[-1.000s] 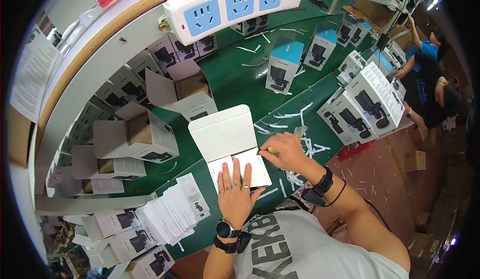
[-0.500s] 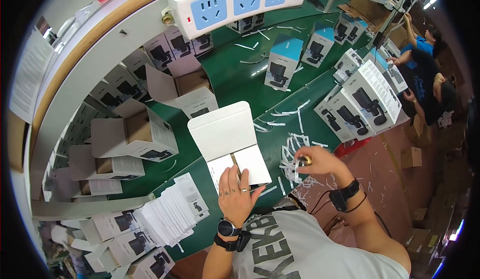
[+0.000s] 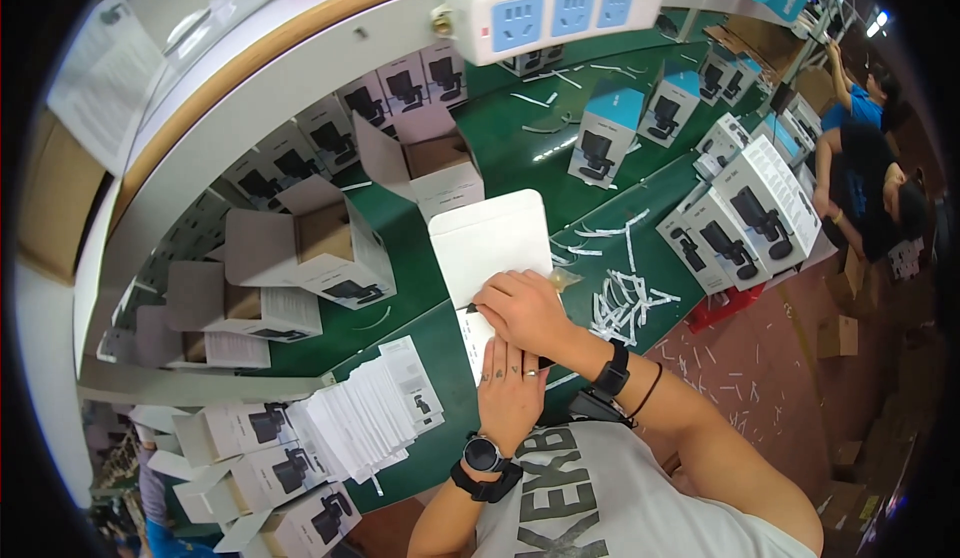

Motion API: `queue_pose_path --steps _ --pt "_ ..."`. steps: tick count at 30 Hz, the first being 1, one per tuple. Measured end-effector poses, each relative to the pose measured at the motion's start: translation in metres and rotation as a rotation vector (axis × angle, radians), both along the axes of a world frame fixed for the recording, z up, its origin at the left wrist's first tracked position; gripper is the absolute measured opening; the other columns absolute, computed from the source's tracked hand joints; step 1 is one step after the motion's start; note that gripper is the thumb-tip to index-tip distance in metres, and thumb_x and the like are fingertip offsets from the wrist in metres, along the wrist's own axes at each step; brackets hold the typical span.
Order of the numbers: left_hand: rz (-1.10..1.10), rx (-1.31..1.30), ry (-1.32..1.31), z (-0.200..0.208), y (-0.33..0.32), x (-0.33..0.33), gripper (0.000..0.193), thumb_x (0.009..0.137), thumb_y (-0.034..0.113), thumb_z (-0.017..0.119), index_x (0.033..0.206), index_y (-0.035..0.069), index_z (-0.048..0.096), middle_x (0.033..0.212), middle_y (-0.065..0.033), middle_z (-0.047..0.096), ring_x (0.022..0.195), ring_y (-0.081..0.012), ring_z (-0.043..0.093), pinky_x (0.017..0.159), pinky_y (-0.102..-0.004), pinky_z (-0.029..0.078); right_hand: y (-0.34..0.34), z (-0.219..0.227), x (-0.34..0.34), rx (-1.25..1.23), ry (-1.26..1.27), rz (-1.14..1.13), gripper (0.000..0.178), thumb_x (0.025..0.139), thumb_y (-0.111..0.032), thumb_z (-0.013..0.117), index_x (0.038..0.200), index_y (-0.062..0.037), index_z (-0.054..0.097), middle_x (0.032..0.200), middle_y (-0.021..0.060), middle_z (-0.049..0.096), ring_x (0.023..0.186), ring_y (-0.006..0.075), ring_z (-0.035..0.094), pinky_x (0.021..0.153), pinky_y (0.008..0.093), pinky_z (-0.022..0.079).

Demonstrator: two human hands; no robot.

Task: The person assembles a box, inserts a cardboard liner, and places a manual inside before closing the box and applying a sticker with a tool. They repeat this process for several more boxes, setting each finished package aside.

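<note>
In front of me lies a white cardboard box [image 3: 492, 248], its lid flap raised toward the far side. My left hand [image 3: 512, 388] rests on the near part of the box, fingers stretched out flat. Over the middle of the box, my right hand [image 3: 530, 310] is closed, its fingertips at the box's left side beside a small dark bit. A yellowish, see-through piece [image 3: 565, 278] shows just past this hand; whether the hand holds it cannot be made out. Both hands hide much of the box's opening. Shredded white paper strips [image 3: 630, 303] lie to the right.
Open boxes [image 3: 335, 248] stand at left, near a stack of white leaflets [image 3: 350, 423]. Closed printed boxes [image 3: 760, 223] stand at right; blue-topped boxes [image 3: 605, 138] stand farther back. A power strip [image 3: 555, 18] hangs above. Another person [image 3: 865, 183] is at far right.
My right hand has moved left from the paper strips onto the box. The left hand stays on the box's near part. The whole view has shifted slightly.
</note>
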State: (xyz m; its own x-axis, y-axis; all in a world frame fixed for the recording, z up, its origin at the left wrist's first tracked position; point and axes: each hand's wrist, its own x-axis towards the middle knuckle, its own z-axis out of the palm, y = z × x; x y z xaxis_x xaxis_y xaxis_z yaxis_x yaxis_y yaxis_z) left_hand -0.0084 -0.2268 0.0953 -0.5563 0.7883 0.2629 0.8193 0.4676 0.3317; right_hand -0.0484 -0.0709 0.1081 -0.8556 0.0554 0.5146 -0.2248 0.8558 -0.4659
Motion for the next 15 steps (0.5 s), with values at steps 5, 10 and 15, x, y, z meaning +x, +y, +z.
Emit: queue_pose_path --steps 5,10,15 --pt "-0.024 0.008 -0.054 -0.005 -0.010 -0.001 0.053 0.093 0.025 0.070 0.136 -0.002 0.058 0.140 -0.0267 0.054 0.134 -0.0480 0.049 0.118 -0.0544 0.034 -0.006 -0.001 -0.003 -0.030 -0.003 0.141 0.011 0.081 -0.017 0.075 0.090 -0.0128 0.069 0.088 0.0016 0.065 0.085 0.0238 0.066 0.074 0.0372 0.049" --pt "0.016 -0.021 -0.049 -0.012 -0.013 -0.003 0.053 0.093 0.028 0.069 0.136 -0.001 0.059 0.137 -0.0257 0.056 0.134 -0.0461 0.050 0.117 -0.0544 0.036 -0.013 0.017 -0.009 -0.049 -0.109 0.239 0.019 0.076 -0.018 0.080 0.091 -0.0111 0.071 0.091 0.0035 0.069 0.080 0.0270 0.067 0.071 0.0381 0.050" --pt "-0.002 -0.017 -0.015 -0.007 -0.014 -0.005 0.056 0.092 0.027 0.072 0.139 0.000 0.058 0.142 -0.0238 0.055 0.133 -0.0445 0.051 0.116 -0.0530 0.038 0.005 0.011 0.007 -0.326 -0.127 0.172 0.027 0.076 -0.022 0.081 0.097 -0.0088 0.070 0.092 0.0095 0.072 0.080 0.0304 0.070 0.071 0.0408 0.054"
